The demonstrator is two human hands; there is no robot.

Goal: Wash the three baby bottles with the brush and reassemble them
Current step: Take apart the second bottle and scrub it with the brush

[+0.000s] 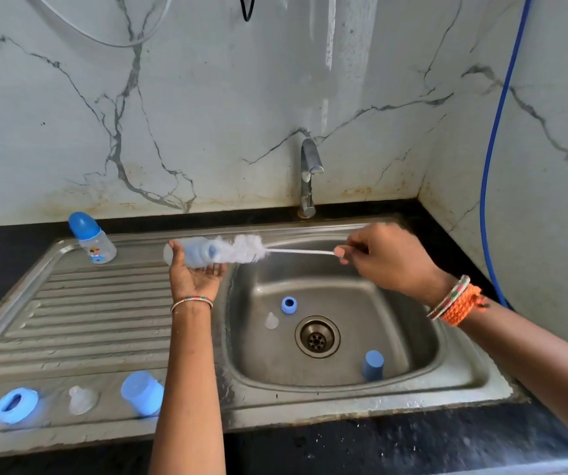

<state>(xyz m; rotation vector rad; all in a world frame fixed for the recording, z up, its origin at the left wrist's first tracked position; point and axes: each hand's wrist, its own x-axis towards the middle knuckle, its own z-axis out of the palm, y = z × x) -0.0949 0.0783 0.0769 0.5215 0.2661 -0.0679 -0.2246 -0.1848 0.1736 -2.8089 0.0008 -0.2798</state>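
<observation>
My left hand (pixel 196 274) holds a clear bottle body (pixel 190 254) on its side over the sink's left rim, mouth to the right. My right hand (pixel 382 257) pinches the thin handle of a white bottle brush (pixel 245 248), whose bristle head sits at the bottle's mouth. An assembled bottle with a blue cap (pixel 91 237) stands on the drainboard at the back. On the front of the drainboard lie a blue ring (pixel 16 405), a clear teat (pixel 82 399) and a blue cap (pixel 142 392). In the basin lie a blue ring (pixel 289 305), a clear teat (pixel 271 321) and a blue cap (pixel 373 365).
A steel sink (pixel 337 389) with a ribbed drainboard (pixel 87 320) is set in a black counter. The tap (pixel 308 176) stands at the back and no water is seen running. The drain (pixel 317 337) is in the basin's middle. A blue hose (pixel 491 166) hangs along the right wall.
</observation>
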